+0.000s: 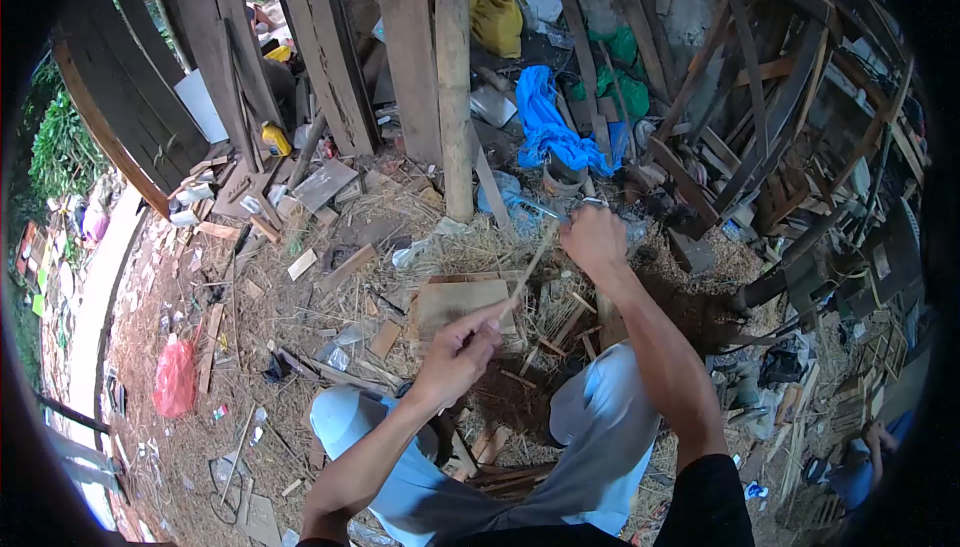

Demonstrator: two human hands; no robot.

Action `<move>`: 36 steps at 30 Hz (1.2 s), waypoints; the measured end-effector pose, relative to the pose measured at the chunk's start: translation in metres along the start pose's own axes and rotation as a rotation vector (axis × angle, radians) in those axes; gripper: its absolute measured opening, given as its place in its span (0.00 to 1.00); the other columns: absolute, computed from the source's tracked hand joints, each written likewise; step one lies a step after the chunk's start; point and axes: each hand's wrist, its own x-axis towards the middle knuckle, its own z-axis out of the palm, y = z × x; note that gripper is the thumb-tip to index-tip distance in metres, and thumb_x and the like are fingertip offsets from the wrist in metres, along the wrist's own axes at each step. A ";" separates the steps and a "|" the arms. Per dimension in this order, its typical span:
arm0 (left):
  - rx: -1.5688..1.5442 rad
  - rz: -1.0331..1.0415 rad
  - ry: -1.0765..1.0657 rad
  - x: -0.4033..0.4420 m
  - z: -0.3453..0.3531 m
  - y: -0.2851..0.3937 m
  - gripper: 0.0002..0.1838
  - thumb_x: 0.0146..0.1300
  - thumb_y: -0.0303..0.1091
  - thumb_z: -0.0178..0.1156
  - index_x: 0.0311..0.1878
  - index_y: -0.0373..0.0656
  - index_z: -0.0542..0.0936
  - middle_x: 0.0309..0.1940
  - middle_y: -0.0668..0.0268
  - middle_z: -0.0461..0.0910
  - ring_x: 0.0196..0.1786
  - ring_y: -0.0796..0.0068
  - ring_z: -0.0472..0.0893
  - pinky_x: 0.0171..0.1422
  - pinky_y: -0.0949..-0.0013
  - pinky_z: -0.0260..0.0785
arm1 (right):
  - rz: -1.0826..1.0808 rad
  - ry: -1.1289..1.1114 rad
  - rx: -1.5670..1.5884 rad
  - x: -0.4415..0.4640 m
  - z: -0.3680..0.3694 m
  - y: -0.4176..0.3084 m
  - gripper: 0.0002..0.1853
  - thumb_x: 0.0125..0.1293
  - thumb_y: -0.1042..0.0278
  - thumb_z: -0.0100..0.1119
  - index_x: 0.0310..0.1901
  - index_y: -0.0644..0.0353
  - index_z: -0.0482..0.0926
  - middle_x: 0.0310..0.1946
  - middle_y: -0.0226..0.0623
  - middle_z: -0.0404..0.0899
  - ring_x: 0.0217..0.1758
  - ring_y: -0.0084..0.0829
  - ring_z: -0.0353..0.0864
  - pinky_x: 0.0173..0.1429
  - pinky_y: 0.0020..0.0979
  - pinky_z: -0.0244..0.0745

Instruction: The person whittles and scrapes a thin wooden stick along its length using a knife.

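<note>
My left hand (460, 355) is closed around the lower end of a thin, pale wooden strip (533, 269), above a flat board. The strip slants up and away to my right hand (596, 239), which is a fist around what looks like a knife. Its narrow bluish blade (541, 209) points left, at the strip's upper end. Whether the edge touches the strip is too small to tell. The handle is mostly hidden by my fingers. Below lies the flat board (465, 305), on straw-covered ground between my bent knees.
A bamboo post (455, 87) stands ahead, beside upright planks (405, 47). Blue plastic sheeting (550, 122) lies behind my right hand. Stacked timber (770, 117) fills the right side. A red plastic bag (174, 377) lies left among scraps. Another person's arm (876, 447) shows at far right.
</note>
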 end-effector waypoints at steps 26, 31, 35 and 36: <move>-0.278 -0.006 0.070 0.004 -0.001 0.009 0.13 0.70 0.35 0.49 0.51 0.41 0.75 0.28 0.72 0.66 0.20 0.88 0.61 0.19 0.80 0.54 | 0.046 -0.376 1.482 -0.030 -0.041 -0.044 0.10 0.65 0.62 0.57 0.35 0.61 0.73 0.20 0.23 0.68 0.16 0.08 0.55 0.19 0.16 0.46; -0.266 0.015 0.076 0.003 0.001 0.012 0.13 0.70 0.35 0.49 0.53 0.39 0.72 0.29 0.71 0.66 0.19 0.88 0.60 0.17 0.82 0.53 | -0.011 -0.352 1.449 -0.030 -0.039 -0.045 0.11 0.65 0.61 0.58 0.34 0.60 0.72 0.20 0.24 0.68 0.16 0.09 0.55 0.19 0.16 0.46; -0.290 0.019 0.053 0.002 0.001 0.014 0.13 0.69 0.33 0.49 0.54 0.40 0.72 0.29 0.70 0.67 0.18 0.88 0.59 0.16 0.83 0.51 | 0.010 -0.351 1.440 -0.031 -0.042 -0.048 0.11 0.65 0.61 0.58 0.34 0.59 0.72 0.19 0.24 0.69 0.15 0.09 0.55 0.18 0.16 0.46; -0.291 0.018 0.053 0.002 0.001 0.013 0.13 0.69 0.33 0.49 0.54 0.40 0.72 0.29 0.70 0.67 0.18 0.88 0.59 0.16 0.83 0.51 | 0.002 -0.351 1.434 -0.032 -0.042 -0.048 0.11 0.65 0.61 0.57 0.34 0.59 0.72 0.19 0.25 0.69 0.15 0.09 0.56 0.18 0.16 0.46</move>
